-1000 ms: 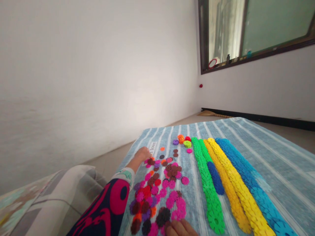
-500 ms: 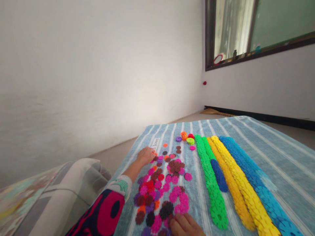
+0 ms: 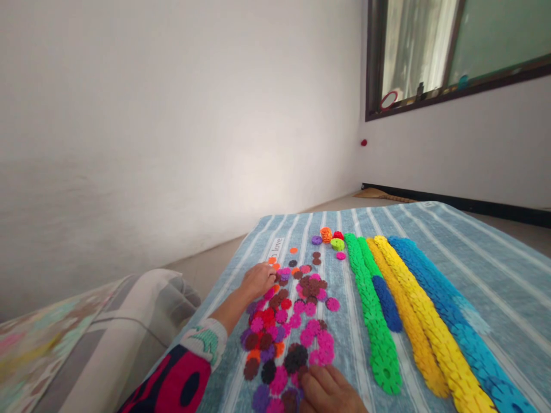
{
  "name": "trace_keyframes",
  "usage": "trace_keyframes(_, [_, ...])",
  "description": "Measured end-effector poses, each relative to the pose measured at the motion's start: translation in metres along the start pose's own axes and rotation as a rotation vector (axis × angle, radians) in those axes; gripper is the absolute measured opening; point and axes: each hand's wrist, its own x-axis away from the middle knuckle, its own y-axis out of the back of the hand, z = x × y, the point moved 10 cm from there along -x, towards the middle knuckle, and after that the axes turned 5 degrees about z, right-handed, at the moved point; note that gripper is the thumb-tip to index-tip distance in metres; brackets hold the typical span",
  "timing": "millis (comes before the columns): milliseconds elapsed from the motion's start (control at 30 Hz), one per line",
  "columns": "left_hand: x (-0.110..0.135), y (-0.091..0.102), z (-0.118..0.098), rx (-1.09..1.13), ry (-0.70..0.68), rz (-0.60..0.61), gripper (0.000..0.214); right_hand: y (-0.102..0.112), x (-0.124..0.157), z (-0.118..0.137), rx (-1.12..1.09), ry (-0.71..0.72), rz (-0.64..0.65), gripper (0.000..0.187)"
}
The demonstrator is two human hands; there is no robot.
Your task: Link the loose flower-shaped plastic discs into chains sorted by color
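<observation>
My left hand [image 3: 258,279] rests at the left edge of a loose spread of flat, notched plastic discs, its fingers bent down and close together. Beside its fingertips lie orange discs [image 3: 272,260] and pink-purple ones [image 3: 284,272]. At the near end of the spread, my right hand [image 3: 329,391] has its fingers curled against the discs, next to a black disc stack [image 3: 295,358] and pink discs [image 3: 326,349]. What either hand pinches is hidden by the fingers. Brown discs [image 3: 310,287] are heaped mid-spread.
Long rows of overlapping discs lie to the right: green [image 3: 374,327], yellow [image 3: 430,310] and blue [image 3: 434,281], with a short dark blue row [image 3: 386,304]. Small stacks, including an orange stack [image 3: 326,234], stand at the back. A striped cloth [image 3: 495,264] covers the surface.
My left hand has drawn slightly toward me, and an orange disc beyond its fingers now shows. The right hand stays by the near discs. The whole view has shifted a little.
</observation>
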Motion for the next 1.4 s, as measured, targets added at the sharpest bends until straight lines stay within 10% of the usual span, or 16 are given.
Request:
trace_keyframes(733, [0.035, -0.008, 0.005, 0.192, 0.043, -0.064, 0.018, 0.026, -0.012, 0.018, 0.146, 0.143, -0.210, 0.036])
trace_keyframes(1400, [0.016, -0.007, -0.094, 0.108, -0.156, -0.040, 0.016, 0.020, -0.012, 0.018, 0.151, 0.157, -0.202, 0.032])
